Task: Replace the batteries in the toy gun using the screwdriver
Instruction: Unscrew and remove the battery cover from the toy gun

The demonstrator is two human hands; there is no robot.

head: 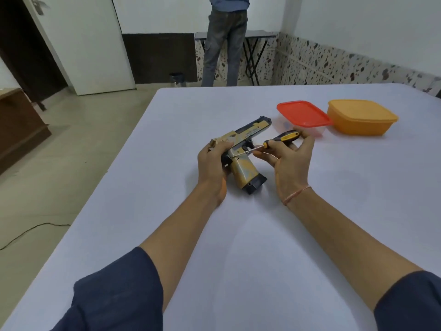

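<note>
Your right hand [286,163] pinches the screwdriver [290,136] where shaft meets black-and-yellow handle, with the other fingers curled behind the handle. The tip is set against the toy gun [243,169] just above its grip. Your left hand [212,161] curls over the rear of the slide and holds the gun down on the white table [238,247]. The gun lies on its side at the table's middle, muzzle toward 1 o'clock, grip base toward 5 o'clock. At 2 o'clock from the gun sits a clear box with a red lid [303,113]; something bluish shows through its wall, perhaps small parts. At its 3 o'clock, just beside it, is a lidded orange box [360,120], its contents hidden.
</note>
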